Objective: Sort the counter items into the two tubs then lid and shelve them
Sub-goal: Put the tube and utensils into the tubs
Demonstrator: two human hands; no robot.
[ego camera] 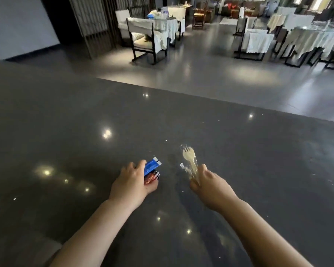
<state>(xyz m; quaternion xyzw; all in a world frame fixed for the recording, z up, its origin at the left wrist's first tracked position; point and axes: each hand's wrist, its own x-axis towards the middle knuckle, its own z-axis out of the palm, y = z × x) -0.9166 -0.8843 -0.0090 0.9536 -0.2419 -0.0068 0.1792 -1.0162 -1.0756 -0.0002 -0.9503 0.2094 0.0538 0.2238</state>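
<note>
My left hand (130,185) is closed around small packets: a blue packet (152,167) on top and a red one (150,178) beneath, just above the dark counter (66,132). My right hand (210,186) grips a pale wrapped fork (190,160) in clear plastic, tines pointing away from me. Both hands hover close together near the counter's middle. No tubs or lids are in view.
The glossy dark counter reflects ceiling lights and ends at a far edge (220,102) running diagonally. Beyond lies a grey floor with a dark-framed chair (145,37) and cloth-covered tables (307,39).
</note>
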